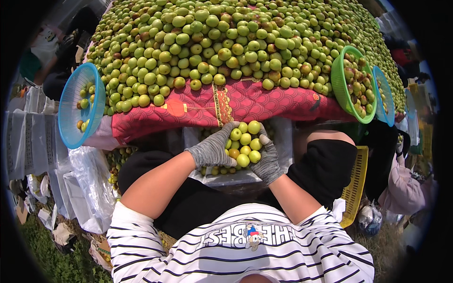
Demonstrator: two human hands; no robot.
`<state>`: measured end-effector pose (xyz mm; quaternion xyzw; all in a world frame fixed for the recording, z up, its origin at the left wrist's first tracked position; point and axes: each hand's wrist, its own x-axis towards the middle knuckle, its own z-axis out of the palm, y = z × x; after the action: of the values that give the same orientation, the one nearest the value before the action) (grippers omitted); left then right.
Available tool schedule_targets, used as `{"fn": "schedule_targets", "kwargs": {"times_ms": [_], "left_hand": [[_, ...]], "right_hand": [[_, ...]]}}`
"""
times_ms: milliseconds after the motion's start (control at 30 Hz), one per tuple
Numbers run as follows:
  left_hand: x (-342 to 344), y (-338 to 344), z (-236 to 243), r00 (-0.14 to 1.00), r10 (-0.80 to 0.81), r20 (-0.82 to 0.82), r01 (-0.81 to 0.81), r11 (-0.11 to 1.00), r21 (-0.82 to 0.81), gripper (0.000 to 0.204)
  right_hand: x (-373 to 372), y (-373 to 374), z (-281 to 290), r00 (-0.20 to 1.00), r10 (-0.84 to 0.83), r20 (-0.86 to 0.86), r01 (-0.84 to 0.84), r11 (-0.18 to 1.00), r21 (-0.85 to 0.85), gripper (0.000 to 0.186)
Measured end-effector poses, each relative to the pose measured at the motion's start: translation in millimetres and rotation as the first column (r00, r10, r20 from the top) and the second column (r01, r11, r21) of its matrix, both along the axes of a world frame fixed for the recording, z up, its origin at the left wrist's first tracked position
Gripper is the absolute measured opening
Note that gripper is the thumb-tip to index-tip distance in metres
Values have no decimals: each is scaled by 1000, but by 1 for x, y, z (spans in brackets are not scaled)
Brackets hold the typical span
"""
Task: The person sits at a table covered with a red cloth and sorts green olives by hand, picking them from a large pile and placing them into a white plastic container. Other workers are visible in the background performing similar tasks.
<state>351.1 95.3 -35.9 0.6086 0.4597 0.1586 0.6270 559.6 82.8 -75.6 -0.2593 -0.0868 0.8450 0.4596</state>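
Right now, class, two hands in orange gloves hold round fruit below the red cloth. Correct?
No: in the head view, the left hand and right hand wear grey gloves, not orange. They do hold round fruit below the red cloth.

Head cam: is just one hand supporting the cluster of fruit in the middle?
No, the left hand and the right hand, both in grey gloves, cup the fruit cluster from either side.
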Motion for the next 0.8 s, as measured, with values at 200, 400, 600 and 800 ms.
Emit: {"fn": "schedule_targets", "kwargs": {"times_ms": [200, 400, 600, 800], "left_hand": [[4, 7, 13, 911, -241, -334, 219, 970, -105, 106], [-50, 35, 55, 979, 197, 50, -199, 980, 24, 52], [-74, 55, 69, 805, 557, 202, -589, 790, 168, 37], [-99, 64, 66, 717, 655, 238, -694, 638, 333, 39]], "right_hand": [[16, -15, -77, 975, 179, 130, -95, 871, -482, 42], [-18, -16, -122, -318, -176, 932, -792, 589, -159, 74], [-81, -10, -123, -250, -553, 794, -936, -73, -346, 100], [-44, 21, -146, -314, -370, 874, -918, -115, -379, 102]]}}
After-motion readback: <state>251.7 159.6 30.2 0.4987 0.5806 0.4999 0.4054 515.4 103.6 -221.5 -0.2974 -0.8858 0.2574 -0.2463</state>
